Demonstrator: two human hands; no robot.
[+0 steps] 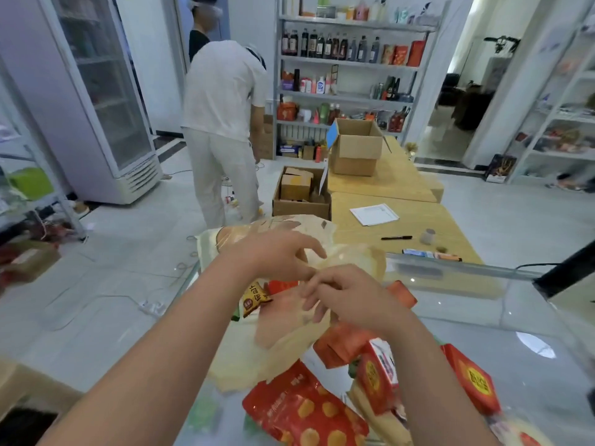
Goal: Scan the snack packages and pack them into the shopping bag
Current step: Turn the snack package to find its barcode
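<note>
A translucent yellowish shopping bag lies crumpled on the glass counter. My left hand and my right hand meet over the bag's upper part and pinch its thin plastic between fingertips. Red snack packages show through the bag and beside it: a large red pouch with round golden biscuits at the front, a red and white box, a red pack with a yellow emblem at the right, and a small orange packet under my left wrist.
A dark device juts in at the counter's right edge. Beyond the counter stand wooden tables with paper, a pen and cardboard boxes. A person in white bends near stocked shelves. A fridge stands left.
</note>
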